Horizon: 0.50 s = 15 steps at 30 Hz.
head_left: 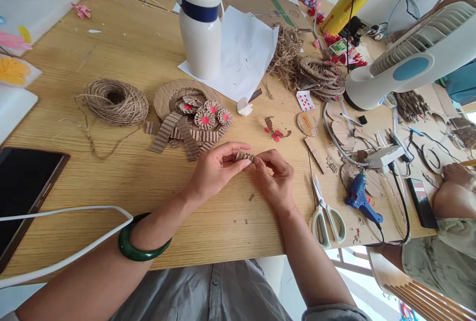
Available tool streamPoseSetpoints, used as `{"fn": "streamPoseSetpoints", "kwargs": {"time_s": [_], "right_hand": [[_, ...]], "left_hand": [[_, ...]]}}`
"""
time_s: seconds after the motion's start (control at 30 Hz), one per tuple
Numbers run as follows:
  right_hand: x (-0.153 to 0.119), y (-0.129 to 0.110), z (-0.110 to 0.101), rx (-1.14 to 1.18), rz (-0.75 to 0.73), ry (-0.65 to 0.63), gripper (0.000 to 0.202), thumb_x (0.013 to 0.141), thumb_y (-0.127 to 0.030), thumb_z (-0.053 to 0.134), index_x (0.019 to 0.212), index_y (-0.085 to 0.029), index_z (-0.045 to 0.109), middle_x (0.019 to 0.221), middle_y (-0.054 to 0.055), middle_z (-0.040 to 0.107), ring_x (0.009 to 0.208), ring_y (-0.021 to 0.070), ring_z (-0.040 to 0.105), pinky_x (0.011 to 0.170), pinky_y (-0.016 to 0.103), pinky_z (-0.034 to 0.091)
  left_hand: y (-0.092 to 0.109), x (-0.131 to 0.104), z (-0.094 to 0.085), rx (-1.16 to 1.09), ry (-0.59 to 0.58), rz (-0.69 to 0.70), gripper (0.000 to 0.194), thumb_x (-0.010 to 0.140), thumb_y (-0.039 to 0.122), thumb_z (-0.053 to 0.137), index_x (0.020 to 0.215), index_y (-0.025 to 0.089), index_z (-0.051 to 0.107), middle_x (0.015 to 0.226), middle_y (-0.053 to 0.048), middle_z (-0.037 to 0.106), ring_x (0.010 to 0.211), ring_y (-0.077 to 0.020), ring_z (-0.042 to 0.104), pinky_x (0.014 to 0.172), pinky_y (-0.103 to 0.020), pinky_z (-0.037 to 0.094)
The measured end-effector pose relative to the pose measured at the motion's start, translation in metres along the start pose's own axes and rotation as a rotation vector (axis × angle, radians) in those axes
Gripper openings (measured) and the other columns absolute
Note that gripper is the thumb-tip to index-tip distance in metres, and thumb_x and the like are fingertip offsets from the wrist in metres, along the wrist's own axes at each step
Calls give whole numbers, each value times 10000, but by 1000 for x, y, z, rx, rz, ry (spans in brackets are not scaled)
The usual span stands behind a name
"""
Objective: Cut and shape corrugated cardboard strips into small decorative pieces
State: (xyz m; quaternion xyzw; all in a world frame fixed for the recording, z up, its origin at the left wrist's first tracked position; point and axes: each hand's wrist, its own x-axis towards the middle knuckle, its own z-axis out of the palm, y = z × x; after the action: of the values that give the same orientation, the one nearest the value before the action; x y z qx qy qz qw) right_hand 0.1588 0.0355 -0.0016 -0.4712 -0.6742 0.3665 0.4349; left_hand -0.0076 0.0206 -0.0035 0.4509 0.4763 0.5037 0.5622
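A small strip of corrugated cardboard [244, 157] is pinched between the thumb and fingers of my left hand [219, 167]. At its right end, the thumb and fingertips of my right hand [274, 174] close on the same strip. Just beyond my left hand lie several cut corrugated strips [166, 132] and a round cardboard piece [163, 97] bearing rosettes with red centres [205, 119]. Scissors [324, 212] with pale handles rest to the right of my right forearm. Tiny cardboard scraps [252, 196] lie below my hands.
A twine coil [116, 102] and a phone [28, 187] are left; a white flask [201, 28] stands behind. On the right are a blue glue gun [360, 199], cables, a fan [412, 58] and another person's arm [455, 192]. A white cable crosses my left forearm.
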Motion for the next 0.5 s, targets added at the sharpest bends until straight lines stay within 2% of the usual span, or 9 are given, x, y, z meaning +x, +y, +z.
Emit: {"fn": "streamPoseSetpoints", "kwargs": {"time_s": [0.2,0.27,0.37,0.43,0.5], "right_hand": [[1,1,-1,250,241,-22,217,867,-382,674,742,-205,661,700,0,597,625,136,533,609,280,433],[2,0,0,266,287,34,233,848,-407,688,742,-203,649,683,-9,586,582,125,521,575,269,431],[3,1,0,257,304,202,312,871,-431,652,660,-208,596,626,-23,543,540,114,496,546,257,430],[4,2,-1,260,269,260,271,882,-426,640,711,-216,619,724,-1,605,624,129,552,583,256,473],[5,3,-2,297,244,197,188,870,-414,659,941,-240,671,1032,48,678,863,171,633,692,282,540]], "left_hand": [[0,1,-1,-88,-41,-32,325,795,299,751,1090,172,701,904,-36,734,768,-167,723,772,-291,588],[0,1,-2,-111,-36,-39,332,802,294,743,1109,174,699,929,-39,732,771,-163,716,781,-294,580],[1,2,-4,-165,-35,-56,339,823,275,716,1145,174,693,876,-26,717,758,-151,696,794,-293,562],[1,3,-5,-251,-59,-76,315,833,253,696,1139,175,700,848,-16,703,743,-141,679,792,-291,557],[1,3,-6,-370,-111,-111,289,833,224,679,1117,181,715,847,-12,696,719,-129,659,778,-294,565]]}}
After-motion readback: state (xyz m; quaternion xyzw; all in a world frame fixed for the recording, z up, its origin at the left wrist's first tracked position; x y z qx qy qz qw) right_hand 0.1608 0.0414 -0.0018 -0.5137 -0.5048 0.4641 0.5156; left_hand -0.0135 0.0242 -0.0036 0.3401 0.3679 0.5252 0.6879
